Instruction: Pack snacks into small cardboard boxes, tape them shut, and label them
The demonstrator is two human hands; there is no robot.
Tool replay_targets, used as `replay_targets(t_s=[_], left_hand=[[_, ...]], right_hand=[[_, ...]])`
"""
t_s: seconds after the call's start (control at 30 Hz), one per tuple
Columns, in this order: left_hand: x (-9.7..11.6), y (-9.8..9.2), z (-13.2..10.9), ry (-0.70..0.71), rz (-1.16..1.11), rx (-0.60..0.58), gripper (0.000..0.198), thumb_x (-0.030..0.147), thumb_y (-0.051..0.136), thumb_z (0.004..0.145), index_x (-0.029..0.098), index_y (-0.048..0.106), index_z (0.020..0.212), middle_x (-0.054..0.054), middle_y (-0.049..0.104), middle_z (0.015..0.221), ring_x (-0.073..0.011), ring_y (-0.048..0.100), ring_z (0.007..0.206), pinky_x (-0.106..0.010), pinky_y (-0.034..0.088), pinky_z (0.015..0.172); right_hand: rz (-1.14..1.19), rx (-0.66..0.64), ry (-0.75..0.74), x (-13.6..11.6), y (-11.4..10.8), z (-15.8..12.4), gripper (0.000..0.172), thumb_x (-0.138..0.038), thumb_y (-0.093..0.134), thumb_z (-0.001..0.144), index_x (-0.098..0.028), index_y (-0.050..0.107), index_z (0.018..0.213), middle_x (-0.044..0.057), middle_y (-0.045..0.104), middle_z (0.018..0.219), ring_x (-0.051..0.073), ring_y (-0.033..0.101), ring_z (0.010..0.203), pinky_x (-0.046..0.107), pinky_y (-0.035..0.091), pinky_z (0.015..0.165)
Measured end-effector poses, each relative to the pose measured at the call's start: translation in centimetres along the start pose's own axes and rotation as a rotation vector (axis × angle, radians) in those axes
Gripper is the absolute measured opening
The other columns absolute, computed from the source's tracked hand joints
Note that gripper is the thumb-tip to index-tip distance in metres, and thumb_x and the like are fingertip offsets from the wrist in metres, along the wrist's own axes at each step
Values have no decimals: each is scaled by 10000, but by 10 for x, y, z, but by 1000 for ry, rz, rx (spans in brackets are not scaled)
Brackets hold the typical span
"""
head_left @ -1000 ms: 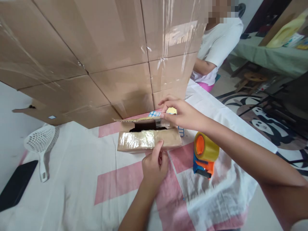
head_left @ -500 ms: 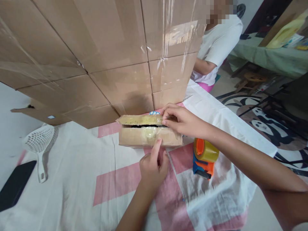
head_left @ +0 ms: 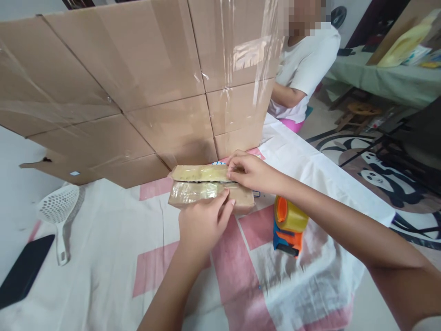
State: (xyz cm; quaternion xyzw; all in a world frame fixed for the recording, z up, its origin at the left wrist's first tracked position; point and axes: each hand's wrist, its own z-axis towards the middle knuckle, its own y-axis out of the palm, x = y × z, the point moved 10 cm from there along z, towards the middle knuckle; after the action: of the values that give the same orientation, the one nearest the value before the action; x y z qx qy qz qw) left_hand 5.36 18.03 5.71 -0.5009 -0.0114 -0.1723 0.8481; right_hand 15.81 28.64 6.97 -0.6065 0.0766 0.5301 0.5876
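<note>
A small cardboard box (head_left: 182, 192) lies in front of me, with shiny clear tape on its top and a narrow dark slit along its raised flap (head_left: 196, 173). My right hand (head_left: 257, 174) pinches the right end of that flap between thumb and fingertips. My left hand (head_left: 201, 223) rests on the near side of the box, index finger stretched out and thumb apart, the fingertips touching the taped surface. Its other fingers are partly hidden. Right of the box, an orange and blue tape dispenser (head_left: 288, 239) with a roll of yellowish tape sits on the cloth.
Behind the box stands a tall wall of taped cardboard (head_left: 161, 59). A white slotted skimmer (head_left: 60, 211) and a dark flat phone-like object (head_left: 25, 269) lie at left on the pink and white tablecloth (head_left: 113, 239). Another person (head_left: 310, 59) in a white shirt sits beyond the cardboard.
My left hand has moved up and left onto the box, its fingers now flatter over the taped side. The slit looks narrower. My right hand keeps its pinch on the flap.
</note>
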Motion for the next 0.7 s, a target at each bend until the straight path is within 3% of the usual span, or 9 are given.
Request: replay_targets(t_s=[0.13,0.23,0.4,0.47,0.57,0.63,0.7], left_hand=[[7,-1,-5,37,59,38,306,436,552,966,285,787,1091,1,675,591,-152,533,482,-268,238,494],[9,-1,-3,36,86,39,313,433,536,973,288,787,1093,-11,690,609,-160,546,493,-272,226,495],[8,5,4,11,139,6,325,440,528,970,293,786,1101,-30,694,599,-174,542,475,-275,195,500],[6,7,6,-2,139,-2,325,448,532,966,295,787,1095,-26,672,560,-176,527,459,-275,189,506],[3,6,6,-23,91,27,302,459,564,953,294,785,1076,-9,666,559,-169,536,479,-275,216,515],[2,2,0,-13,2,93,245,420,593,951,268,779,997,-1,683,616,-155,565,541,-271,279,543],[4,1,-15,28,-106,169,196,335,613,949,221,736,846,5,655,623,-137,554,577,-276,331,595]], right_hand=[[-75,-59,77,20,5,13,132,-91,658,813,-165,626,709,52,602,926,190,597,975,292,451,864],[-116,-125,122,29,12,18,185,-138,712,798,-171,596,659,69,593,1007,208,599,1053,287,464,892],[-323,-29,132,20,9,15,192,-231,779,776,-172,597,779,128,487,1265,278,571,1157,365,503,926],[-416,83,129,17,-3,17,354,-298,845,720,-179,597,942,147,458,1305,320,547,1181,408,524,903],[-531,303,195,33,-45,24,682,-384,892,662,-170,519,1191,191,422,1365,394,477,1264,494,510,947],[-575,374,292,63,-75,29,668,-364,836,734,-147,488,1260,219,406,1399,426,442,1304,541,479,986],[-554,281,402,106,-88,34,601,-324,783,783,-131,499,1276,227,449,1379,417,485,1270,534,473,990]])
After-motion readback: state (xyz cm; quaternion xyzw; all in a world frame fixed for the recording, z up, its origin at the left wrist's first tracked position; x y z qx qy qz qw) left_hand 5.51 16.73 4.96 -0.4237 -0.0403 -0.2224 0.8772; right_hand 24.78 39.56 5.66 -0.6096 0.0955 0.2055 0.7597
